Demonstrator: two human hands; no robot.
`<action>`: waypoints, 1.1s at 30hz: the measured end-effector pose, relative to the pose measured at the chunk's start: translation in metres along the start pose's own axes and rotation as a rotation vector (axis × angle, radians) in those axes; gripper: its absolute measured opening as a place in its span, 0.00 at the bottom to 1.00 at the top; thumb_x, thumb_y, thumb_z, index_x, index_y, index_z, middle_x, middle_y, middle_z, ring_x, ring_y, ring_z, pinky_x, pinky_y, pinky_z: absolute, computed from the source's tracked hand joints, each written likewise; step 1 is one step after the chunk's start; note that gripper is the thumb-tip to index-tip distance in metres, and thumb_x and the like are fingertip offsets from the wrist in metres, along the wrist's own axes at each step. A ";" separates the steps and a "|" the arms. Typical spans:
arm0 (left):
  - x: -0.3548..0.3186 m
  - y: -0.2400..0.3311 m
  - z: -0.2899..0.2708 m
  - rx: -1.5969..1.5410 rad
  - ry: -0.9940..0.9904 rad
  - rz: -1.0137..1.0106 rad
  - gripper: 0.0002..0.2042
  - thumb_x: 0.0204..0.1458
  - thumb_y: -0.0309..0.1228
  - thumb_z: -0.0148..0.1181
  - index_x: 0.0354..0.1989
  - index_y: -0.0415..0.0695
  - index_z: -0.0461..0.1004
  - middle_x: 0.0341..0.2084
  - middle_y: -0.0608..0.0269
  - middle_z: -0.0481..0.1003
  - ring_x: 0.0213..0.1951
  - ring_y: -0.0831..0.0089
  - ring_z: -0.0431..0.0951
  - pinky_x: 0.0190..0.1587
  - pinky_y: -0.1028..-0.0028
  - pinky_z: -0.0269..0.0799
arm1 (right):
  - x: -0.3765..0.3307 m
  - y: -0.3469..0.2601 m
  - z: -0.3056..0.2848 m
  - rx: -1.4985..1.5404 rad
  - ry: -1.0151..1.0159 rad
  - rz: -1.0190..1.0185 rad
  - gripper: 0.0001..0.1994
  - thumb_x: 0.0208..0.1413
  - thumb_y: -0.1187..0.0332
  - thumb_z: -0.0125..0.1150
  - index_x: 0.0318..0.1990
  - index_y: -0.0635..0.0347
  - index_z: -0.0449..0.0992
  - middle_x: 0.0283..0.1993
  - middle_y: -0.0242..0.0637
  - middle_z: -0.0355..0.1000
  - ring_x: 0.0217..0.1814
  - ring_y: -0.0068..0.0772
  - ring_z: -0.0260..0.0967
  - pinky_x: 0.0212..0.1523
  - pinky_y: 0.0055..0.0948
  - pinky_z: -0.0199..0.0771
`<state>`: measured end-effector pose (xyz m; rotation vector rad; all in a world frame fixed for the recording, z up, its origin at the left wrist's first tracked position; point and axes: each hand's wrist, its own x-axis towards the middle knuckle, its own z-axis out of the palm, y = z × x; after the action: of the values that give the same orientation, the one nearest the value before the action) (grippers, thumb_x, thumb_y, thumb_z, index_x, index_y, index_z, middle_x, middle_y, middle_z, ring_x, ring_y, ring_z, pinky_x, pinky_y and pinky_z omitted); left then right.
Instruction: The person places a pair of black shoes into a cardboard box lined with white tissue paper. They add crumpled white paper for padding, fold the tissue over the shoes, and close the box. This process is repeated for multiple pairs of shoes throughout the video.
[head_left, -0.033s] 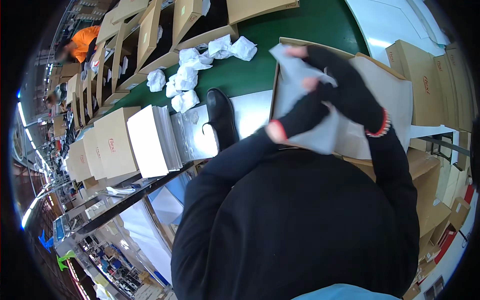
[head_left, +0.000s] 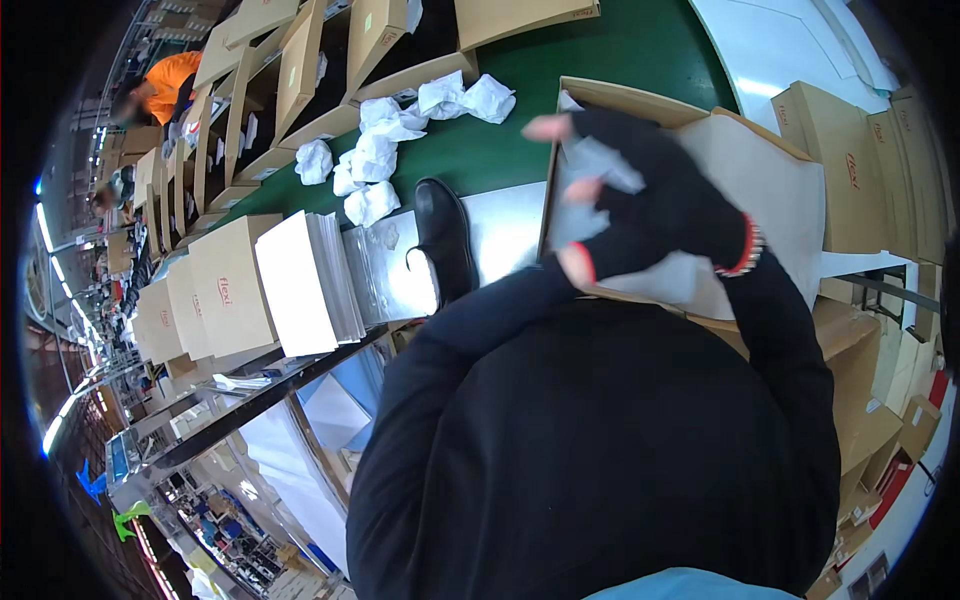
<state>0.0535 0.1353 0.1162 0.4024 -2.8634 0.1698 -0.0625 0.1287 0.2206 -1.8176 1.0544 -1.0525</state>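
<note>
Box [head_left: 635, 98] between boot [head_left: 440, 225] and cartons [head_left: 835, 170]

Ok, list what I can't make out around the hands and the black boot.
All in the head view:
- Left hand: fingers blurred, overlapped by the right hand.
- Right hand: blurred; grip on the white paper unclear.
- Cardboard box: floor hidden by paper and hands.
- Black boot: underside hidden, turned away.

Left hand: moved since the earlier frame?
Yes. The left hand has shifted slightly right: its red cuff now sits farther right of the left wall of the cardboard box.
</note>
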 end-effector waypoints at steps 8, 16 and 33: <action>-0.057 0.020 0.010 -1.265 -0.073 -0.290 0.33 0.54 0.35 0.62 0.66 0.40 0.55 0.56 0.50 0.68 0.51 0.65 0.74 0.52 0.66 0.69 | -0.083 0.192 -0.013 -1.463 -0.466 0.524 0.54 0.21 0.45 0.77 0.61 0.61 0.62 0.66 0.56 0.56 0.73 0.59 0.41 0.70 0.63 0.27; -0.245 -0.128 -0.039 -0.689 0.474 -0.990 0.09 0.58 0.33 0.56 0.37 0.40 0.77 0.24 0.63 0.77 0.28 0.77 0.76 0.31 0.75 0.70 | -0.070 0.087 0.035 -1.127 -0.256 0.454 0.56 0.31 0.54 0.75 0.70 0.53 0.48 0.74 0.44 0.43 0.77 0.54 0.30 0.66 0.71 0.26; -0.588 -0.232 -0.077 0.292 -0.221 -2.086 0.47 0.26 0.65 0.69 0.55 0.44 0.71 0.49 0.48 0.72 0.53 0.51 0.72 0.54 0.56 0.68 | -0.008 0.086 0.123 -0.752 -0.227 0.255 0.39 0.43 0.55 0.71 0.64 0.51 0.61 0.65 0.37 0.62 0.72 0.53 0.47 0.67 0.67 0.33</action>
<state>0.6853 0.0757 0.0586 2.9146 -1.1477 0.0912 0.0235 0.1306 0.0972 -2.2177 1.6200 -0.2839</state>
